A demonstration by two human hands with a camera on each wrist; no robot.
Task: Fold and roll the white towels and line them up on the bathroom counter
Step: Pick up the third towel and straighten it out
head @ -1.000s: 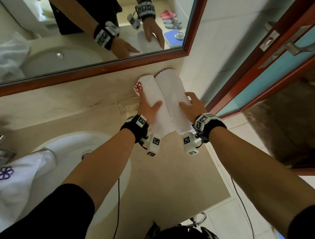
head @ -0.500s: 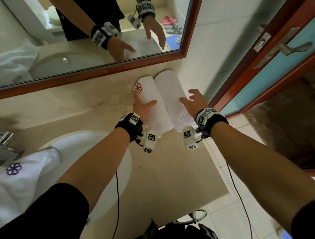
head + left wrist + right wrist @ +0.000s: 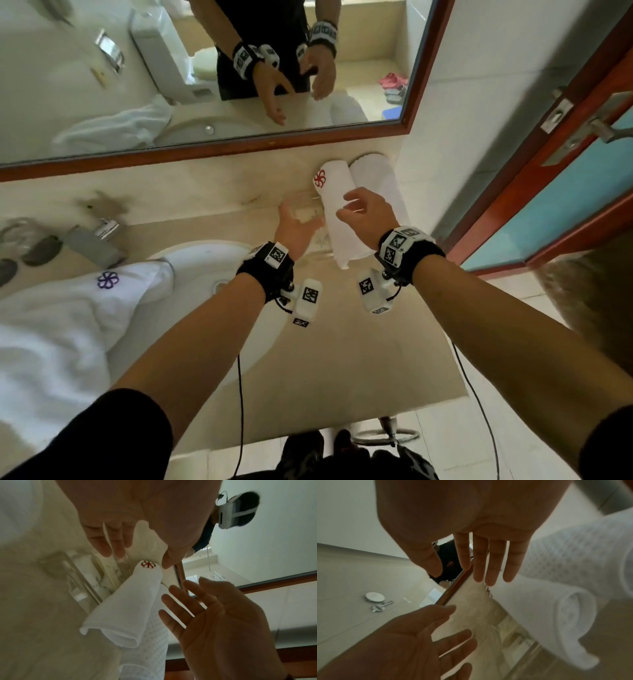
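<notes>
Two rolled white towels lie side by side at the counter's back right: a smooth one with a red flower mark (image 3: 337, 209) (image 3: 130, 608) (image 3: 539, 608) and a waffle-textured one (image 3: 378, 178) (image 3: 154, 649) (image 3: 573, 554) to its right. My left hand (image 3: 299, 216) (image 3: 109, 542) hovers with fingers spread just left of the smooth roll, holding nothing. Above that roll's near half my right hand (image 3: 356, 209) (image 3: 488, 563) floats, fingers loose and spread, touching neither towel. An unrolled white towel with a purple flower mark (image 3: 68, 308) lies heaped at the left over the sink.
A clear tray (image 3: 301, 205) (image 3: 82, 581) sits under my left hand beside the rolls. The white basin (image 3: 205, 253) and a chrome tap (image 3: 92, 240) are at the left. A framed mirror (image 3: 239, 147) backs the counter (image 3: 359, 359); a red-framed door (image 3: 548, 205) stands at the right.
Both hands have come off the two rolled towels and drifted up and left, fingers spreading. The rolls stay where they were. The view has swung left, showing more of the sink.
</notes>
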